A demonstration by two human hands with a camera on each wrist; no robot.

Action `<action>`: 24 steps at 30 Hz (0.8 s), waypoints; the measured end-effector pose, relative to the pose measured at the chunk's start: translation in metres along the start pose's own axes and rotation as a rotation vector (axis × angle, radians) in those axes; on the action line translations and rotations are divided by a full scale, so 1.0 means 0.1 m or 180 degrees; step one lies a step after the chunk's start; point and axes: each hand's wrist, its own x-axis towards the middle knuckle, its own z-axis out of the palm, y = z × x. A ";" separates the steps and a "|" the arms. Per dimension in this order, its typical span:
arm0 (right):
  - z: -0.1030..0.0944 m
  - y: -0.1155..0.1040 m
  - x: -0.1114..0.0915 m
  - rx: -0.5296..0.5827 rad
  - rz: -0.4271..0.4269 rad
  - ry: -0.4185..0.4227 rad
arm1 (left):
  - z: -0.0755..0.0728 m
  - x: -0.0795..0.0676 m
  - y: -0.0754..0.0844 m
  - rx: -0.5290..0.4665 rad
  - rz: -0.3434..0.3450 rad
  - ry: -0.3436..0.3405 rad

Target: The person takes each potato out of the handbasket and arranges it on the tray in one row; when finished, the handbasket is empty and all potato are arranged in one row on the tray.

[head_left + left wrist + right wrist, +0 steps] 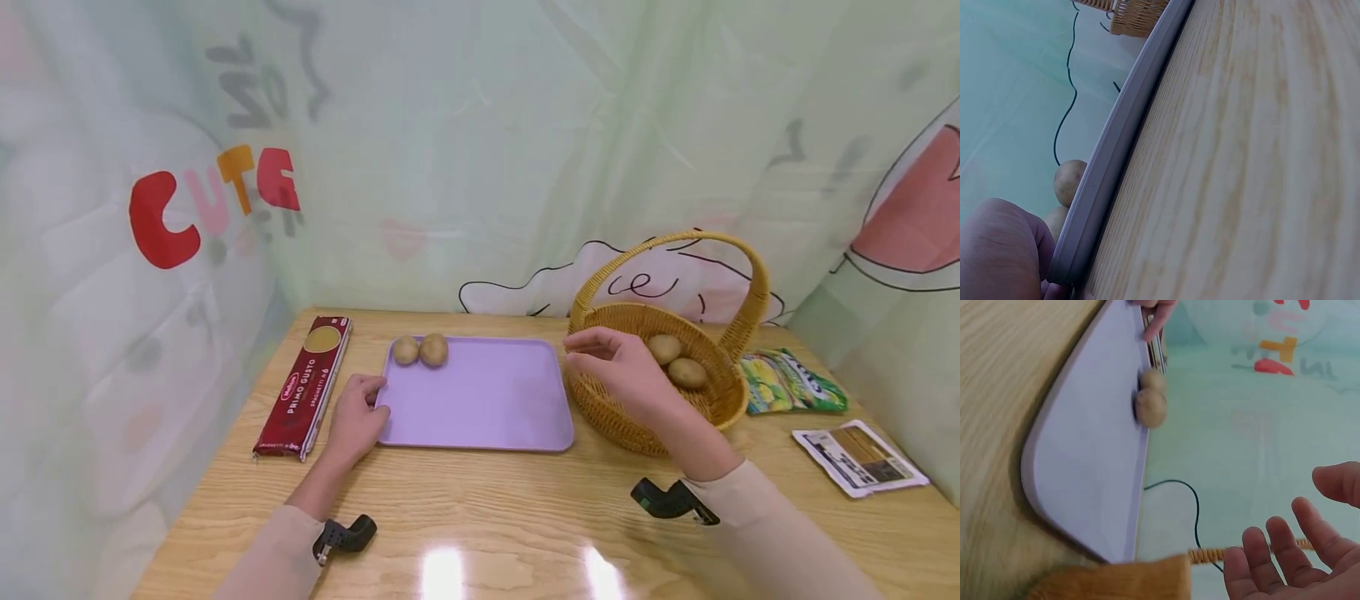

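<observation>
A lilac tray (480, 400) lies on the table with two potatoes (433, 350) side by side in its far left corner. At its left edge my left hand (360, 419) pinches the rim; the left wrist view shows the thumb (1007, 247) above the tray wall (1107, 150) and a bit of finger below it. My right hand (618, 367) hovers over the left side of a wicker basket (611, 421), fingers (1260, 553) spread and holding nothing. Inside the basket are two more potatoes (686, 373), partly behind the right hand. The basket's tall handle (667, 240) arches over them.
Left of the tray lies a red spaghetti pack (307, 387). To the basket's right are a green and yellow bag (791, 382) and a flat white-edged packet (861, 458). A printed curtain (420, 167) hangs behind the wooden table (465, 508).
</observation>
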 end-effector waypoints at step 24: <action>-0.77 0.14 0.32 -0.0055 0.0490 0.0023 | -0.02 -0.01 0.02 0.0039 -0.0001 -0.0024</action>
